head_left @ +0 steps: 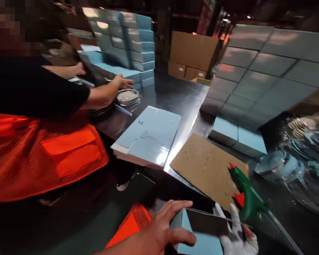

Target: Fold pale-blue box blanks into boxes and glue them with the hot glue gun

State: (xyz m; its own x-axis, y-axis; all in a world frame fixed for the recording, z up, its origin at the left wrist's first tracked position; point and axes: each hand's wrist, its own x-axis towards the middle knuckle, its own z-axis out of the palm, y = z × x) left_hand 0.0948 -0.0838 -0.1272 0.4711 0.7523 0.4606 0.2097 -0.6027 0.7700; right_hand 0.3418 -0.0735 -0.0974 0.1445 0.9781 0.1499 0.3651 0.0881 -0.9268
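Observation:
A light-blue cardboard box [206, 243] is low in front of me, cut off by the bottom of the picture, with a dark area between its pale sides. My left hand [163, 226] is bare and grips the box's left side, thumb and fingers bent around its corner. A white glove with bare fingertips covers my right hand [239, 233], which holds the box's right side at a thin edge running across it. Just beyond the right hand, a green glue gun [248, 196] with a red nozzle and trigger lies partly on a brown cardboard sheet [202, 166].
Flat light-blue cartons [154, 136] lie stacked at the table's near edge. Finished-looking boxes [262, 67] are piled at right, beside clear-wrapped items [284, 164]. Across the table, a co-worker in an orange vest [74, 152] reaches toward another box stack [138, 42].

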